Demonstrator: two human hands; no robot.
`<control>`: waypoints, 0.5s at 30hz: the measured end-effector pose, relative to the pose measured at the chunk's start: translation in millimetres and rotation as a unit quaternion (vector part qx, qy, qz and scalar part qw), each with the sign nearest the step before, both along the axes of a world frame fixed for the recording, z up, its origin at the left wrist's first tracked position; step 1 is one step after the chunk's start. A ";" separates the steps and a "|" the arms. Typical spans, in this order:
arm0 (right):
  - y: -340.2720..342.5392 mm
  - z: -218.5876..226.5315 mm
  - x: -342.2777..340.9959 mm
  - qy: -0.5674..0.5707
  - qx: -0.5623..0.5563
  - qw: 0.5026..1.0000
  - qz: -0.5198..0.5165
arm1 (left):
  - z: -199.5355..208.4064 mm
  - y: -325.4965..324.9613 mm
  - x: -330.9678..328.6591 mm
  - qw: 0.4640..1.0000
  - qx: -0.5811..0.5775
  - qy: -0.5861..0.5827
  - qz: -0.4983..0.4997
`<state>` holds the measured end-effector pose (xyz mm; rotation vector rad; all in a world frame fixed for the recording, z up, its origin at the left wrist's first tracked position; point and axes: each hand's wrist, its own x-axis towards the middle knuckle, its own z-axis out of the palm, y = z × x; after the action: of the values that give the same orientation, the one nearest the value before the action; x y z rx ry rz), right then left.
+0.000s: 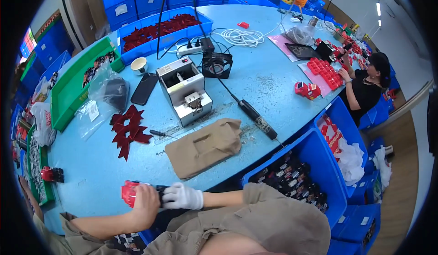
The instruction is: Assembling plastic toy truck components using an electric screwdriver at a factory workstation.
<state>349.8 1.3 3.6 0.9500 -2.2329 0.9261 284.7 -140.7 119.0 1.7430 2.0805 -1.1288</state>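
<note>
The bare left hand (147,202) grasps a red casing (129,193) near the light-blue tabletop (96,177) edge, apparently bracing it; the white-gloved right hand (183,197) grips the adjoining black part (160,189).

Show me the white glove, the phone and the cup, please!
White glove (184,197): head view, on the back of the glove.
Phone (144,90): head view, middle of its dark face.
Cup (140,71): head view, on its outer wall.
</note>
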 end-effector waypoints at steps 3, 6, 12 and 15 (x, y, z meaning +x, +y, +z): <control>-30.6 -13.8 -22.5 -0.053 -0.004 0.998 0.035 | -29.5 -35.4 -13.4 0.985 -0.033 0.167 0.024; -37.8 -14.6 -20.3 -0.095 -0.027 0.994 0.047 | -52.4 -73.1 -42.5 0.980 -0.063 0.171 0.082; 9.4 -8.3 2.3 -0.178 -0.087 0.980 -0.005 | -100.9 -221.5 -165.3 0.918 -0.026 0.327 0.222; 69.3 18.8 21.8 -0.145 -0.135 0.979 -0.056 | -95.8 -224.0 -188.4 0.905 0.101 0.361 0.201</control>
<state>371.6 70.6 22.4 0.5913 -2.2874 1.3462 96.2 -364.7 23.2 0.9166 2.8836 -1.6234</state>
